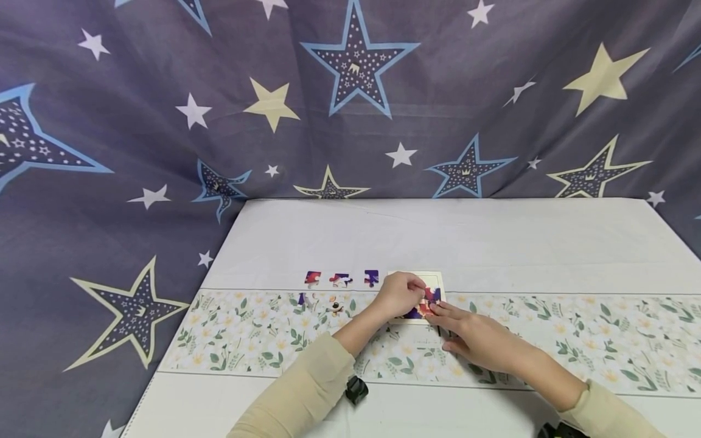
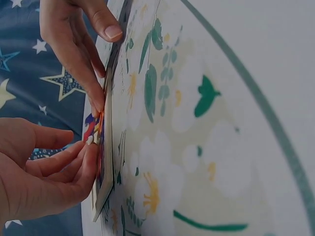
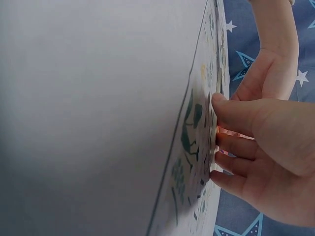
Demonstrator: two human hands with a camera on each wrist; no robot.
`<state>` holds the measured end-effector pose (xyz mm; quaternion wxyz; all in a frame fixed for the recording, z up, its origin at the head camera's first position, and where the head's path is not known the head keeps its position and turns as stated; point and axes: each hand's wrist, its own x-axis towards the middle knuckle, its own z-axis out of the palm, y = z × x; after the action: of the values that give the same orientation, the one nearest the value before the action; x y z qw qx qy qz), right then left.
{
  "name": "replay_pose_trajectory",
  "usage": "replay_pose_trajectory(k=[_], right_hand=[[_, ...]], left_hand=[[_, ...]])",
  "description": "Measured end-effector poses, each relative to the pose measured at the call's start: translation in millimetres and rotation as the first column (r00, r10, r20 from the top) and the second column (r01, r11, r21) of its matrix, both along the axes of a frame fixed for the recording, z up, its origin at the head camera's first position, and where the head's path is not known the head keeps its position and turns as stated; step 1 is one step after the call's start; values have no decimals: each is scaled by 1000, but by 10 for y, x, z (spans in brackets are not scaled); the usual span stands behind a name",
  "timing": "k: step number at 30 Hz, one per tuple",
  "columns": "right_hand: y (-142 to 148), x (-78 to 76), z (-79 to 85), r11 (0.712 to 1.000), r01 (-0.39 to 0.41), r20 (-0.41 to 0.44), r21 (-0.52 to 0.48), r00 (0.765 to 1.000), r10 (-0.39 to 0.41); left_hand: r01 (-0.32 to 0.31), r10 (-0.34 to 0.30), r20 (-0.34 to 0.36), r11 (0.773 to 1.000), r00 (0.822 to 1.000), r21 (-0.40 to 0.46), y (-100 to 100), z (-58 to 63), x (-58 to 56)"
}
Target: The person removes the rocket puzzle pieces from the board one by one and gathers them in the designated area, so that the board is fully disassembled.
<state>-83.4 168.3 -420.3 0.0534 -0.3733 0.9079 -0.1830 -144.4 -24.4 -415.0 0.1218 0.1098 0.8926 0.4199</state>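
Observation:
A small jigsaw puzzle in a cream frame (image 1: 440,278) lies on the table, its red, purple and yellow pieces partly covered by both hands. My left hand (image 1: 401,294) reaches over the frame from the left, with fingertips and thumb bent together at a puzzle piece (image 2: 89,129); the grip is partly hidden. My right hand (image 1: 477,336) comes from the lower right. Its fairly straight fingers (image 3: 235,145) touch the puzzle's near right side, while the thumb stays apart from them. In the left wrist view the frame's edge (image 2: 109,128) appears side-on between the hands.
Left of the frame lie several loose puzzle pieces, among them a purple one (image 1: 371,277), a red one (image 1: 313,278) and a mixed one (image 1: 341,280). A floral runner (image 1: 246,334) crosses the white table (image 1: 493,243). Behind hangs a star-patterned cloth (image 1: 306,152).

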Motion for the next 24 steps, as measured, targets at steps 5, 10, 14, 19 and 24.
replay_pose_trajectory(k=[5, 10, 14, 19, 24], right_hand=[[6, 3, 3, 1000, -3, -31, 8, 1000, 3], [10, 8, 23, 1000, -1, -28, 10, 1000, 1], [11, 9, 34, 1000, 1, -3, 3, 1000, -1], [7, 14, 35, 1000, 0, -13, 6, 1000, 0], [6, 15, 21, 1000, -3, -18, 9, 1000, 3]], left_hand=[[-13, 13, 6, 1000, 1000, 17, 19, 0, -22], [-53, 50, 70, 998, 996, 47, 39, 0, -40], [-92, 84, 120, 994, 989, 63, 69, -11, -53], [-103, 95, 119, 992, 988, 68, 122, -33, -59], [-106, 101, 75, 992, 992, 61, 134, -59, -55]])
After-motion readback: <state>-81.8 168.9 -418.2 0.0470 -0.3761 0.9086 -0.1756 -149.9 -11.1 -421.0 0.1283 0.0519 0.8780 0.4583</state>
